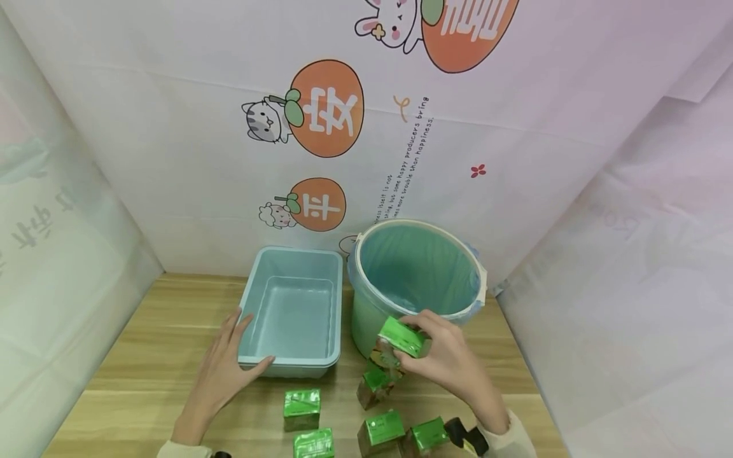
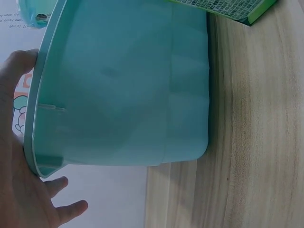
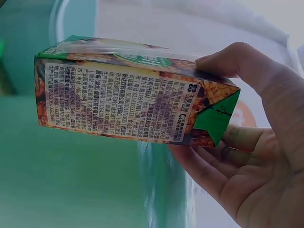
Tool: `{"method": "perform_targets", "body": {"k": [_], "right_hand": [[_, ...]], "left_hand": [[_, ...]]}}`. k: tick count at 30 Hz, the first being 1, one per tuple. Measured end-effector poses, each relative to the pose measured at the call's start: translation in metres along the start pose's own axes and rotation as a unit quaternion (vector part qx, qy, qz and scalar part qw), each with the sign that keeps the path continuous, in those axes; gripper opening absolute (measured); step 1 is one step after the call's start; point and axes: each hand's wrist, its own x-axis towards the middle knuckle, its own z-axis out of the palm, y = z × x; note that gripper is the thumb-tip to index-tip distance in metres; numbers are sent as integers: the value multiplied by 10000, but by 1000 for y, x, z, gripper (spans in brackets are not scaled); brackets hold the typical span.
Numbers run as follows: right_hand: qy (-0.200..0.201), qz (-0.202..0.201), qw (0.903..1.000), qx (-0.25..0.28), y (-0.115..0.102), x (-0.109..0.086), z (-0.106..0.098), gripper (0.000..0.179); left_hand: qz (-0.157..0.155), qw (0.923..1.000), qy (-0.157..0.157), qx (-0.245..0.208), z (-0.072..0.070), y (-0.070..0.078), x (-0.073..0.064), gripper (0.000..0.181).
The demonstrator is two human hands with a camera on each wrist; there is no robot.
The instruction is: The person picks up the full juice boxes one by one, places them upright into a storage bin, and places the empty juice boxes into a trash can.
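Note:
My right hand [image 1: 449,359] pinches a drink carton [image 1: 403,336] with a green top, in front of the green bucket [image 1: 366,318]. Seen from the right wrist, the carton [image 3: 118,95] has brown printed sides and a wrapped straw along one edge, with the thumb on one side and fingers on the other. At the light blue tub [image 1: 289,361], my left hand [image 1: 220,369] spreads its fingers over the near left corner and touches the rim. The left wrist view shows the thumb against the tub's rim [image 2: 35,109]. Several similar cartons [image 1: 301,407] stand nearer me.
Both containers stand side by side on the wooden tabletop [image 1: 137,375], against a printed white cloth backdrop [image 1: 200,159]. The bucket has a white rim [image 1: 403,222] and a thin bluish liner [image 1: 420,267]. Cloth walls close off the left and right sides.

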Motion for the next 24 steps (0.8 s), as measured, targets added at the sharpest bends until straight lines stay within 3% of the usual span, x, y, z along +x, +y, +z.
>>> {"method": "perform_targets", "body": {"k": [12, 20, 24], "right_hand": [[-967, -392, 9933, 501, -40, 70, 43, 41], [-1161, -802, 9884, 562, -53, 110, 82, 37], [-1249, -821, 9866, 657, -57, 122, 100, 37]], "left_hand": [[-16, 10000, -38, -37, -3, 1, 2, 95], [-175, 9996, -200, -56, -4, 0, 2, 96], [-285, 9992, -261, -125, -3, 0, 0, 96]]}}
